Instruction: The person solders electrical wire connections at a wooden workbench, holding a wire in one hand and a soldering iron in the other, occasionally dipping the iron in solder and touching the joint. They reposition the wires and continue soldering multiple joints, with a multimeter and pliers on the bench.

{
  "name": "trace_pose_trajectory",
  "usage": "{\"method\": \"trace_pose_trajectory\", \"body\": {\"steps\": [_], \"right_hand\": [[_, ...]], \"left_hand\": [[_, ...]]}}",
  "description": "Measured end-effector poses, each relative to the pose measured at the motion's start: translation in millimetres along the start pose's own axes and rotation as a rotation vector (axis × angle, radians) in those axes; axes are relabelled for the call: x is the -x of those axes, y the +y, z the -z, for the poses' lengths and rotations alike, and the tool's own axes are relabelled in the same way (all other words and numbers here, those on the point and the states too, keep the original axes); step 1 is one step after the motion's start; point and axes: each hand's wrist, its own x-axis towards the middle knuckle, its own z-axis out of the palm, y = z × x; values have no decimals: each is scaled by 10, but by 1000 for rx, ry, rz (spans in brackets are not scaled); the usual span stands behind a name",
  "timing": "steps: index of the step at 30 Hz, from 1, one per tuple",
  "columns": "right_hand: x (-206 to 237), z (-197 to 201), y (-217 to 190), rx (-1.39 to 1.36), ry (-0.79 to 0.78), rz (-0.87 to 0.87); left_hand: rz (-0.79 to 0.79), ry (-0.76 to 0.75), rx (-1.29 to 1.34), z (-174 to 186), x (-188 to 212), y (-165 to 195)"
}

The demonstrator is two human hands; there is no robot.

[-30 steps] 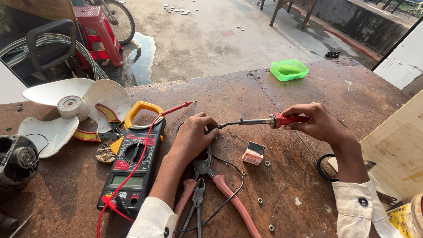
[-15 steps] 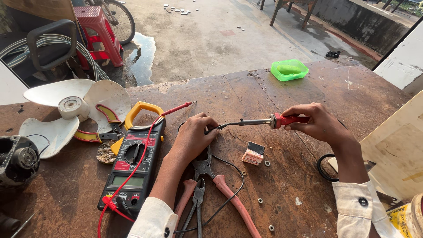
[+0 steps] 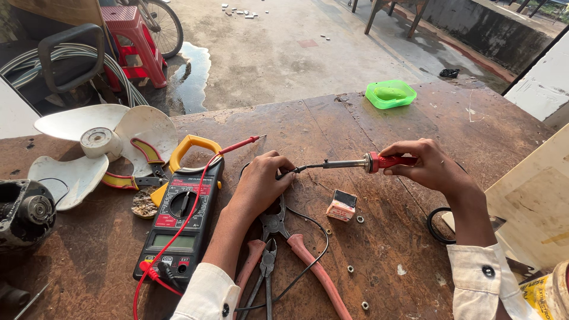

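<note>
At centre frame I see the soldering iron (image 3: 355, 163) lying level, its tip meeting the thin black wire (image 3: 308, 222) pinched in the left hand (image 3: 261, 184). The right hand (image 3: 430, 166) is wrapped around the red handle. I judge this the joint-heating step; next calls for a steady tip. Below lie 2 pliers (image 3: 284, 249); at lower left, the clamp meter (image 3: 181, 219); farther left, the fan blade (image 3: 98, 145).

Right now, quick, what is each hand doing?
Left hand: closed, pinching a thin wire at the soldering iron tip.
Right hand: closed on the iron's red handle.
</note>
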Motion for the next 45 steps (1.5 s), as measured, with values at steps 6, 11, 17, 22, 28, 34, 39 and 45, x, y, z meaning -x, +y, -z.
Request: {"method": "trace_pose_trajectory", "body": {"steps": [6, 11, 17, 22, 28, 34, 39, 45], "right_hand": [[5, -14, 9, 10, 12, -13], [10, -5, 11, 22, 16, 6], [7, 7, -21, 28, 12, -12], [14, 4, -78, 21, 18, -12], [20, 20, -122, 45, -12, -62], [28, 28, -52, 75, -16, -76], [63, 56, 62, -23, -43, -166], [-30, -91, 46, 130, 65, -221]], "left_hand": [[-25, 14, -7, 0, -3, -3], [-18, 15, 0, 1, 1, 1], [-8, 3, -9, 14, -2, 15], [14, -15, -34, 25, 1, 38], [14, -37, -76, 43, -6, 55], [-4, -40, -102, 43, -6, 67], [-20, -39, -89, 58, 3, 62], [-17, -47, -89, 64, 2, 64]]}}
